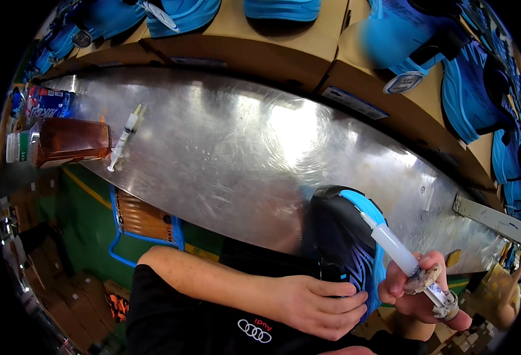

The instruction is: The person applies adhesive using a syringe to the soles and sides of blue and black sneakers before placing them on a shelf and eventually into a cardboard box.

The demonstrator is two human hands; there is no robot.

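black-and-blue shoe (346, 236) gripped by left hand (313, 305); right hand (417, 290), just beside, clasps syringe (399, 251) touching its edge.

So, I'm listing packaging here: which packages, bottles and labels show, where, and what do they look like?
Bottle: far left of metal table, lying down, amber liquid, white cap.
Blue printed pack: behind the bottle.
Cardboard boxes: along the far edge, brown.
Round tag: upper right, on a box, white with blue rim.

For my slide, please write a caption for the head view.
Left hand steadies a black-and-blue shoe on a metal table while right hand applies a syringe.
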